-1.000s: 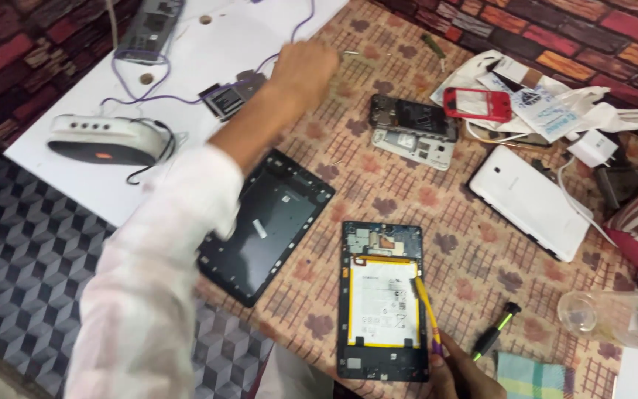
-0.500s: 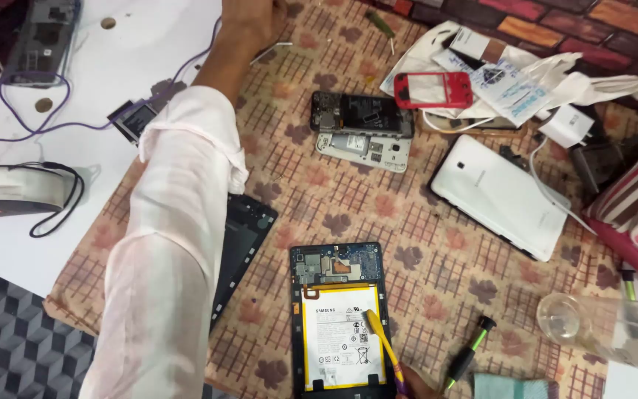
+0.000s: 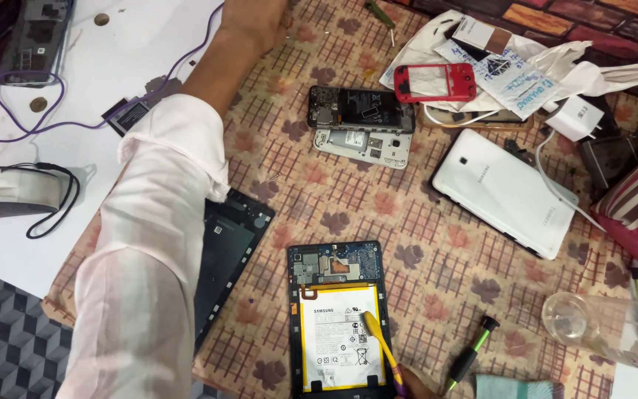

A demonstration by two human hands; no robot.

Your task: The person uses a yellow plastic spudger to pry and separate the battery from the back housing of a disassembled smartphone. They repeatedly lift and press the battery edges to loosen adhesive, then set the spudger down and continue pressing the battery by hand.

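The opened tablet (image 3: 340,318) lies at about 6 o'clock on the checked cloth (image 3: 289,185), its back removed, so the white battery (image 3: 339,334) and the circuit board above it are exposed. The right hand (image 3: 411,384) shows only a little at the bottom edge; its fingers are closed around a yellow pry tool (image 3: 379,342), whose tip rests on the battery surface. The left hand (image 3: 249,18) reaches far to 12 o'clock and is cut by the frame edge, so I cannot tell if its fingers are wide or narrow. In my judgement, to pry well the tip should stay flat and shallow at the battery edge, not pressing into the soft cell, and the frame should be held steady. A black back panel (image 3: 227,255) lies at 9 o'clock of the tablet, partly under the white sleeve (image 3: 149,258). A green-handled screwdriver (image 3: 470,355) lies at 4 o'clock, a white tablet (image 3: 507,191) at 2 o'clock, and two opened phones (image 3: 362,122) at 12 o'clock. Compared with half a second earlier, the view has dropped a little lower and the left arm has stretched further up, so that hand is now almost out of sight, while the tool tip has stayed on the battery.
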